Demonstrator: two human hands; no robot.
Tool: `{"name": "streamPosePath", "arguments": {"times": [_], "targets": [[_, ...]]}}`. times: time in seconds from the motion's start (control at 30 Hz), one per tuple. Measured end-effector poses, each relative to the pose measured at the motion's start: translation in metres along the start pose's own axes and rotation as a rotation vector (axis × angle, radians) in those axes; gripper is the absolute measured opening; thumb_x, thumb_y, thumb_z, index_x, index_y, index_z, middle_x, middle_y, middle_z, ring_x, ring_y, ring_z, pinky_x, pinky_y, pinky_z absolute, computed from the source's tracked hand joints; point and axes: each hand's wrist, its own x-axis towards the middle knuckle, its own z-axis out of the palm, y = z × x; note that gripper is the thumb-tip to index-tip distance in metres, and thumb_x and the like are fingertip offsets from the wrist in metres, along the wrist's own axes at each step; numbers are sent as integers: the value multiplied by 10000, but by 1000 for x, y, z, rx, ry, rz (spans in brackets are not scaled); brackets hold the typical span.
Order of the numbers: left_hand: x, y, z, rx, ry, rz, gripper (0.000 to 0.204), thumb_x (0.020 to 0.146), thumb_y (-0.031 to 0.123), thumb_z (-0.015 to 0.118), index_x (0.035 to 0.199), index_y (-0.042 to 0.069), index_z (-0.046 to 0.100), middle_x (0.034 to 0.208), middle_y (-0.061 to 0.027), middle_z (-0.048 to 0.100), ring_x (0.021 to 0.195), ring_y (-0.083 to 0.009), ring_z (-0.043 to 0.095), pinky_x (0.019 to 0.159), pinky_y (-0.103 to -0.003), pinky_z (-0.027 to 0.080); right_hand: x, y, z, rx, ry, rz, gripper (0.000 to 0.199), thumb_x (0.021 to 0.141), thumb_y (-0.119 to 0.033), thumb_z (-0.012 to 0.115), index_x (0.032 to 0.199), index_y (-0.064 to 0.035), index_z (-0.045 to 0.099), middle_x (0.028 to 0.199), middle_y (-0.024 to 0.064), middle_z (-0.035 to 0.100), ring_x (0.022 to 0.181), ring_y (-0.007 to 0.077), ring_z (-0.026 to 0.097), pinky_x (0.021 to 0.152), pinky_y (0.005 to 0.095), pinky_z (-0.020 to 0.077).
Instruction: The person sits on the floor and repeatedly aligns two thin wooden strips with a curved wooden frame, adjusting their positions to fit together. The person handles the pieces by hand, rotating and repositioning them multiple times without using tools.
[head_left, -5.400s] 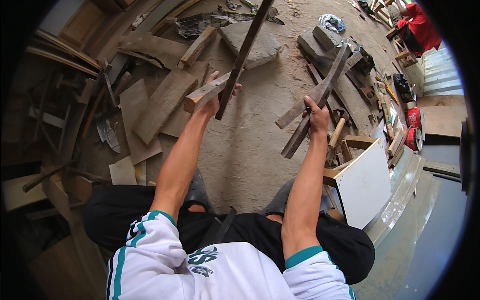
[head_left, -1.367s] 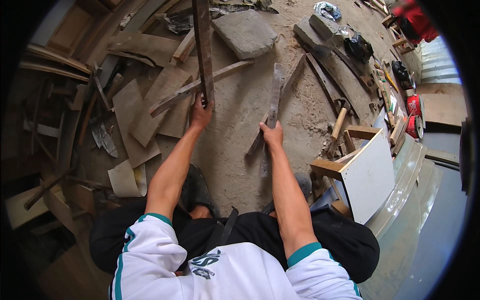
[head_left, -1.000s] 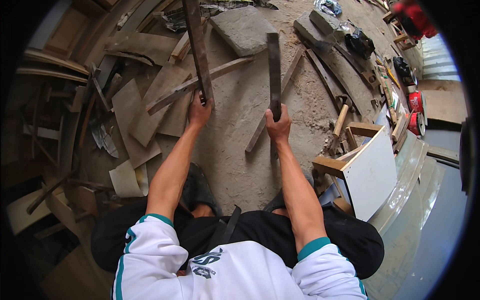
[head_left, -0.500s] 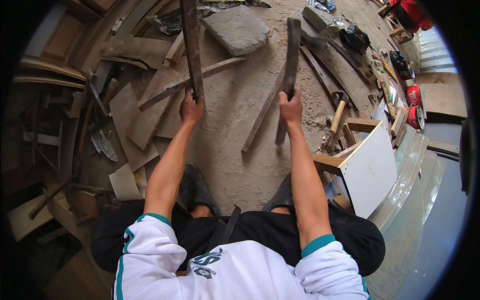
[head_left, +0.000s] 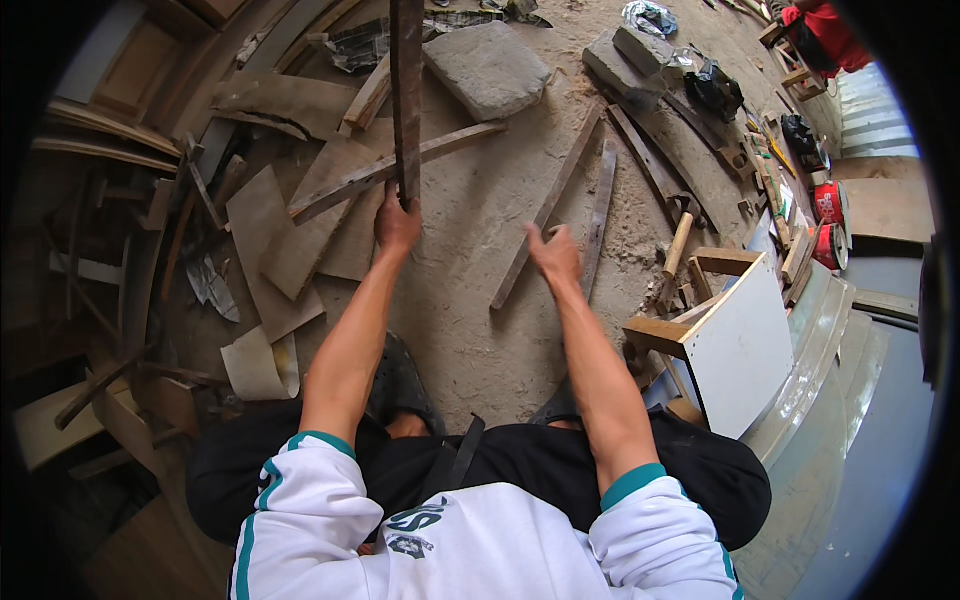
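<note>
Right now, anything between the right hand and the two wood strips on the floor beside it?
Nothing visible. The right hand sits between the left strip and the right strip, its thumb overlapping the left one in this view. Whether it touches either, I can't tell.

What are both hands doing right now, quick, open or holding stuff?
Left hand: closed, holding a long dark wooden strip.
Right hand: partly open, fingers loosely curled, no wood visible in its grip.
</note>
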Motion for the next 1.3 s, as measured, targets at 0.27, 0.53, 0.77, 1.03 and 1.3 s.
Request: {"name": "streamPosePath", "arguments": {"times": [0.27, 0.53, 0.77, 1.03, 1.3], "targets": [[3, 21, -3, 0, -26, -80, 489, 949, 338, 630, 1345, 87, 490, 1200, -166, 660, 1118, -339, 636, 898, -447, 488, 0, 0, 48, 156, 58, 33, 700, 801, -277, 682, 1292, 86, 341, 1086, 317, 643, 954, 404, 690, 831, 464, 559], [15, 3, -5, 26, -57, -48, 513, 985, 310, 574, 1419, 78, 428, 1279, -179, 622, 1176, -383, 590, 942, -476, 471, -17, -24, 27, 773, 187, 124, 559, 870, -268, 635, 1265, 22, 368, 838, 187, 637, 687, 275, 665, 602, 386, 553], [11, 5, -8, -64, -97, -51, 514, 976, 306, 586, 1408, 64, 445, 1278, -201, 619, 1188, -380, 586, 949, -466, 471, -42, -45, 40, 728, 420, -382, 464, 995, -302, 553, 1304, 19, 424, 1112, 259, 592, 1004, 364, 617, 888, 445, 466], [8, 9, -8, -21, -18, 4, 488, 932, 274, 640, 1340, 42, 507, 1172, -204, 653, 1100, -376, 623, 905, -450, 481, -50, -82, 52, 689, 314, -663, 456, 911, -140, 681, 1270, 10, 443, 1114, 232, 581, 1009, 379, 592, 877, 440, 465], [3, 15, -5, -84, 23, -123, 474, 914, 263, 645, 1335, 73, 537, 1140, -240, 667, 1089, -400, 632, 888, -472, 494, -48, -91, 52, 597, 180, -725, 479, 840, -205, 760, 1189, -27, 485, 1001, 212, 647, 914, 402, 647, 776, 471, 519]]}}
